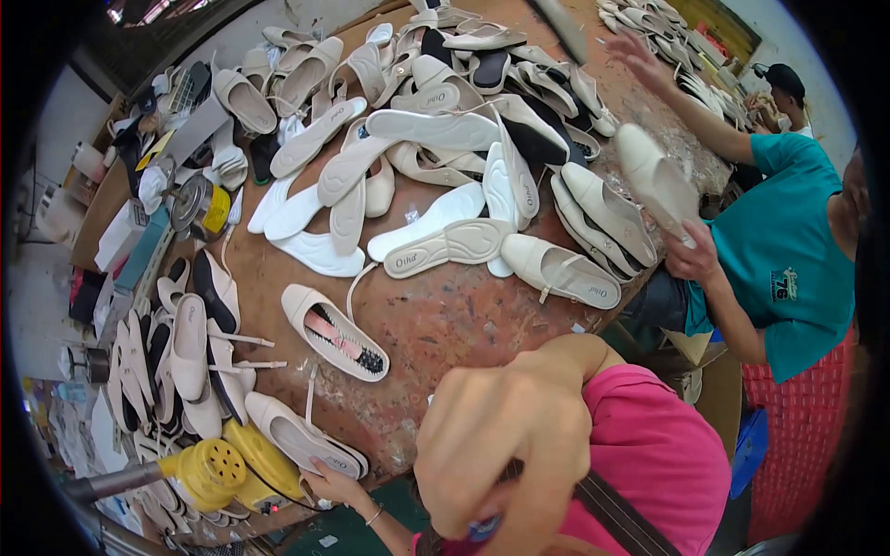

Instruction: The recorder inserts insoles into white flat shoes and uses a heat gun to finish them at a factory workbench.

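Note:
At the lower left, my left hand [336,485] grips the heel end of a cream slingback shoe [295,434], its thumb on the insole. The shoe's thin strap stands up over the table. My right hand [505,435] is raised close to the camera with its fingers curled, slightly blurred. Something small and blue shows under those fingers, too hidden to name. Beyond my hands lies another cream shoe [336,334] without its insole, its dark, pinkish inside showing. A cream insole [447,248] lies on white insoles [426,222] farther back.
A yellow machine [215,471] stands beside my left hand, near a stack of cream shoes [190,338]. A large shoe pile covers the far table [436,315]. A tin can [202,206] stands far left. At right, a co-worker in teal [788,241] holds a shoe [656,174].

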Demonstrator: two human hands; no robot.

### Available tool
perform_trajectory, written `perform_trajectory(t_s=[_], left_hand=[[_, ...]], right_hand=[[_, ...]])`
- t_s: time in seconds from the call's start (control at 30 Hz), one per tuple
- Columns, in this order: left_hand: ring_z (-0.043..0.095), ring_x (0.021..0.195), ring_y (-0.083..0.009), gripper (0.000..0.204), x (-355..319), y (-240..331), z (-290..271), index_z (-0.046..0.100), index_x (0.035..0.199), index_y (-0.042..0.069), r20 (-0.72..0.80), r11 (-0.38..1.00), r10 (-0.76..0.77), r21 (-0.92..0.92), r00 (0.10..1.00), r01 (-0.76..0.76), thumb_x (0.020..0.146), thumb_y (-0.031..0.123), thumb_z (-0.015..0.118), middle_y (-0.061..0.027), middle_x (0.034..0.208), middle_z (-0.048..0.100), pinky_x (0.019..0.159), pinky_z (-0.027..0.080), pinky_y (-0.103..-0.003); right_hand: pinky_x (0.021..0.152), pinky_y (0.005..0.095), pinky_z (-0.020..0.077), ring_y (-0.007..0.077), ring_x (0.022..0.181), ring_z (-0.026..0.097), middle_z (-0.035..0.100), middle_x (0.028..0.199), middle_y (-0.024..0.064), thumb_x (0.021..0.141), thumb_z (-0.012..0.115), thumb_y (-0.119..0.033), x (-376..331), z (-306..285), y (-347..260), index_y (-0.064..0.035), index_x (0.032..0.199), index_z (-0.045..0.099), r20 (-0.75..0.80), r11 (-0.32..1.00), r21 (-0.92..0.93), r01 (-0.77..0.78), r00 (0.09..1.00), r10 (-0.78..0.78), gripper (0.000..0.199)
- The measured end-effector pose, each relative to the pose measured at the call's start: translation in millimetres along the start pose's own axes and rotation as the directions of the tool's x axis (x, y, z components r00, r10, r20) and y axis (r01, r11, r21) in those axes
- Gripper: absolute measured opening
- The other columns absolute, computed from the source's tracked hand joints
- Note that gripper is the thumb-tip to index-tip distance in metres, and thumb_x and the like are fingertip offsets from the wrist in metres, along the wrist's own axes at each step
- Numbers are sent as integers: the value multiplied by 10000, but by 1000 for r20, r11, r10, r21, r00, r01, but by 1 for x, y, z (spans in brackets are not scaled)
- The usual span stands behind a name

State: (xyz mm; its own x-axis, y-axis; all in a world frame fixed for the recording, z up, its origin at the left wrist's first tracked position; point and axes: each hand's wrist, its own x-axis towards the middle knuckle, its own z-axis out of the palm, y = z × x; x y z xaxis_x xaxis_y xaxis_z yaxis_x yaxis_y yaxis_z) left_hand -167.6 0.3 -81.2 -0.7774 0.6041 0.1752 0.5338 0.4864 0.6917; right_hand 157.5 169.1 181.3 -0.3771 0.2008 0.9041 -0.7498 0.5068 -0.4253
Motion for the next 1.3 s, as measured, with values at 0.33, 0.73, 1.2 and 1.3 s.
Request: perform_trajectory(t_s=[0.33,0.73,1.2,1.3], left_hand=[[530,1005,-402,326,-14,24,-4,571,1071,-126,-223,937,281,274,933,-217,1011,188,506,-267,1105,567,920,405,-457],[484,1230,-349,488,-19,34,8,304,1449,-63,-108,899,-316,-350,943,261,1030,144,444,-277,1414,407,1053,390,-416],[287,1394,-378,630,-24,54,7,231,1456,-74,-348,990,115,-33,931,-134,984,211,537,-282,1489,271,1151,226,-483],[248,1411,-398,680,-36,79,0,216,1455,-88,-373,940,335,74,865,-332,956,207,573,-297,1499,239,1162,194,-493]], right_hand=[[819,303,531,144,919,665,704,999,72,869,600,-29,-75,-120,26,-46,1136,679,-585,434,-278,-857,510,631,279],[946,409,478,354,1052,643,684,1108,194,762,649,-219,-144,-406,18,-88,1154,690,-903,-751,-201,-629,416,-107,415],[710,295,506,200,769,661,689,944,104,878,571,6,-103,-257,-10,-50,1092,673,-577,-178,-779,-601,799,-169,244],[720,237,476,73,803,592,652,909,11,959,580,-58,-108,-189,1,0,1114,648,-803,338,-593,-731,569,-179,179]])
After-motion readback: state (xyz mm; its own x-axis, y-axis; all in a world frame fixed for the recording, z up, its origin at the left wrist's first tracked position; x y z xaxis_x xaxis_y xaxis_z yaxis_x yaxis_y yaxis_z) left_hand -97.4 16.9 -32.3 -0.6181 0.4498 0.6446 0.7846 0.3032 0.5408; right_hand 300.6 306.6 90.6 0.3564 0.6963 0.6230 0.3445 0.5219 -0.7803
